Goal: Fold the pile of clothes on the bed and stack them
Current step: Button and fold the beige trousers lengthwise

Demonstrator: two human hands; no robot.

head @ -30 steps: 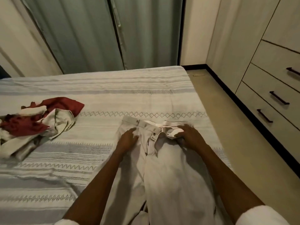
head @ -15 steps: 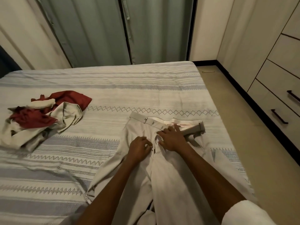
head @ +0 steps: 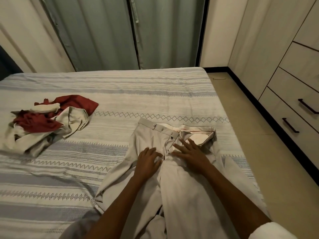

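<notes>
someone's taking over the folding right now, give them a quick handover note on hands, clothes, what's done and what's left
Left hand: open, flat on the beige trousers, below the waistband.
Right hand: open, fingers spread, pressing at the open fly.
Trousers lie spread near the bed's right edge, waistband away from you, not yet folded.
Pile of clothes, red and cream, lies crumpled on the bed's left side, untouched.
Done: trousers laid out. No stack in view.
Left: fold the trousers, then the pile, and stack.
</notes>
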